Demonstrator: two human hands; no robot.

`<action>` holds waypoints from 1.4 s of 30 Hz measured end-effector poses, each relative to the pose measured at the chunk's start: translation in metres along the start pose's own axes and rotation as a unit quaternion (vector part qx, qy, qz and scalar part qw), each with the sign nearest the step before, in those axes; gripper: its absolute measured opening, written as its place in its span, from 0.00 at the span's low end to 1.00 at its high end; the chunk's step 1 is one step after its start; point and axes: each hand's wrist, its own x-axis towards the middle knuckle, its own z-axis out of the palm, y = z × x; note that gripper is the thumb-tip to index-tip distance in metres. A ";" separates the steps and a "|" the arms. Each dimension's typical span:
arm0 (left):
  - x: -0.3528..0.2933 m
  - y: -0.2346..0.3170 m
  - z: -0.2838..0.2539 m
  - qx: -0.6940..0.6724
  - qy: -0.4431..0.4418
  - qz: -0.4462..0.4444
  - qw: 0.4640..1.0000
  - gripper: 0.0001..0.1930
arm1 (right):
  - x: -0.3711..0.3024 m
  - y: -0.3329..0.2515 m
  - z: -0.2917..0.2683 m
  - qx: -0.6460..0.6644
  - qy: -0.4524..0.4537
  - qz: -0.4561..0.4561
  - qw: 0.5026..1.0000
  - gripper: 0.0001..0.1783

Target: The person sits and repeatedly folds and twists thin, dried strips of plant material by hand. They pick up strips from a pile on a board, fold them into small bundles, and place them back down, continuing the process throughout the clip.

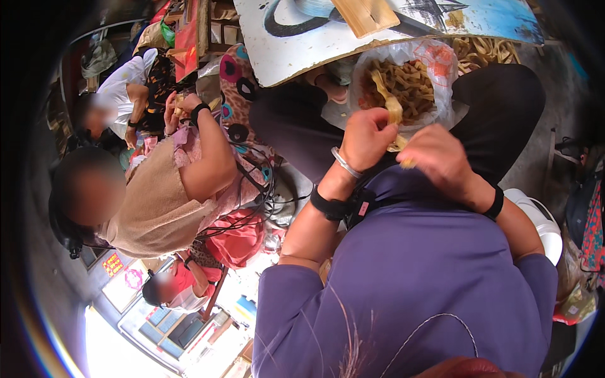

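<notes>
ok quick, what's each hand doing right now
left hand: closed on a pale yellow strip above the plastic bag.
right hand: closed on the strip's lower end.

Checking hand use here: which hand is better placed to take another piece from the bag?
Probably the left hand: it sits at the plastic bag rim beside the pale strip, while the right hand is lower, farther back.
</notes>
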 end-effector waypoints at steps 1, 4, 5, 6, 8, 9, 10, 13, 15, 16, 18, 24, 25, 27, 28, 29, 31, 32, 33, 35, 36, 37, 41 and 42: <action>-0.001 0.025 -0.003 0.138 0.003 0.051 0.989 0.06 | 0.000 0.001 -0.006 0.037 0.047 0.093 0.994 0.05; -0.008 0.053 0.001 0.197 0.058 0.112 0.972 0.06 | 0.017 0.008 -0.016 0.024 0.146 0.122 0.981 0.08; -0.009 0.059 -0.001 0.219 0.048 0.113 0.968 0.06 | 0.022 0.011 -0.021 -0.050 0.132 0.078 0.987 0.08; -0.010 0.065 -0.003 0.240 0.038 0.115 0.963 0.06 | 0.024 0.014 -0.021 -0.051 0.122 0.072 0.989 0.08; -0.013 0.075 -0.005 0.321 0.047 0.136 0.936 0.05 | 0.024 0.021 -0.017 0.023 0.110 0.102 0.988 0.08; -0.013 0.080 -0.006 0.361 0.050 0.147 0.920 0.05 | 0.023 0.026 -0.012 0.097 0.104 0.135 0.980 0.08; -0.013 0.084 -0.006 0.358 0.079 0.167 0.915 0.05 | 0.025 0.033 -0.007 0.200 0.116 0.190 0.954 0.08; -0.010 0.090 -0.005 0.337 0.157 0.244 0.896 0.06 | 0.022 0.033 -0.002 0.414 0.161 0.347 0.826 0.09; -0.002 0.089 -0.003 0.304 0.200 0.318 0.875 0.07 | 0.024 0.030 -0.004 0.362 0.156 0.366 0.843 0.09; 0.000 0.087 -0.003 0.306 0.192 0.321 0.875 0.08 | 0.023 0.033 -0.008 0.322 0.139 0.385 0.854 0.09; 0.003 0.083 -0.003 0.314 0.169 0.309 0.881 0.08 | 0.013 0.037 -0.011 0.289 0.123 0.279 0.907 0.08; 0.003 0.087 0.005 0.251 0.161 0.255 0.920 0.08 | 0.011 0.027 -0.024 0.200 0.076 0.248 0.945 0.06; 0.003 0.087 0.010 0.231 0.170 0.257 0.923 0.08 | 0.011 0.026 -0.027 0.153 0.063 0.243 0.956 0.05; 0.004 0.086 0.013 0.177 0.172 0.233 0.941 0.07 | 0.009 0.025 -0.030 0.166 0.062 0.241 0.954 0.09; 0.005 0.084 0.014 0.141 0.166 0.209 0.953 0.08 | 0.008 0.025 -0.032 0.171 0.061 0.240 0.954 0.11; 0.006 0.082 0.015 0.104 0.160 0.185 0.964 0.08 | 0.006 0.024 -0.031 0.226 0.091 0.249 0.937 0.14; 0.010 0.081 0.012 0.030 0.119 0.122 0.985 0.10 | 0.004 0.021 -0.027 0.336 0.149 0.264 0.892 0.21; 0.011 0.079 0.012 0.012 0.122 0.115 0.986 0.10 | 0.006 0.021 -0.029 0.355 0.141 0.290 0.877 0.29; 0.012 0.076 0.012 -0.006 0.125 0.108 0.986 0.10 | 0.006 0.021 -0.029 0.410 0.150 0.300 0.848 0.29; 0.015 0.070 0.015 0.034 0.160 0.170 0.972 0.10 | 0.005 0.020 -0.029 0.516 0.162 0.317 0.779 0.29; 0.015 0.070 0.020 0.041 0.178 0.191 0.964 0.10 | 0.009 0.019 -0.026 0.551 0.173 0.289 0.763 0.30; 0.017 0.069 0.023 0.046 0.194 0.214 0.956 0.09 | 0.013 0.018 -0.025 0.529 0.182 0.300 0.773 0.30; 0.010 0.080 0.006 -0.037 0.087 0.142 0.985 0.10 | 0.020 0.019 -0.024 0.394 0.182 0.304 0.848 0.28; 0.013 0.073 0.008 -0.108 0.067 0.128 0.984 0.09 | 0.018 0.022 -0.020 0.372 0.170 0.278 0.869 0.28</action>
